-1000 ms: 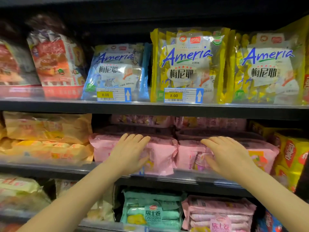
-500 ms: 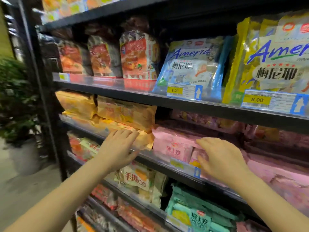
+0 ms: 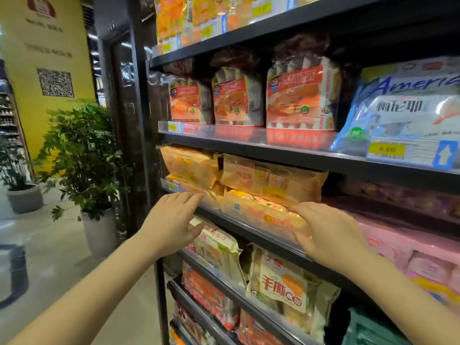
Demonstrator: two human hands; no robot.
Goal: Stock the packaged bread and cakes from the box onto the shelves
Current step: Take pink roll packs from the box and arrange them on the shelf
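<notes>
Stacked yellow-orange cake packs (image 3: 268,183) lie on the middle shelf (image 3: 249,230) at the rack's left end. My right hand (image 3: 326,232) rests flat on the front of the lowest pack there, fingers spread. My left hand (image 3: 171,220) hovers open at the shelf's front edge, left of that pack, holding nothing. Pink cake packs (image 3: 403,247) fill the same shelf further right. No box is in view.
Red-labelled bread bags (image 3: 298,95) and a blue Ameria bag (image 3: 403,108) stand on the shelf above. Cream bread bags (image 3: 281,285) sit below. Left of the rack are a black post (image 3: 139,120), potted plants (image 3: 84,155) and open floor (image 3: 62,265).
The view has swung left, from the pink packs to the yellow-orange packs. Both hands moved left along the middle shelf; the right one now rests on a yellow pack.
</notes>
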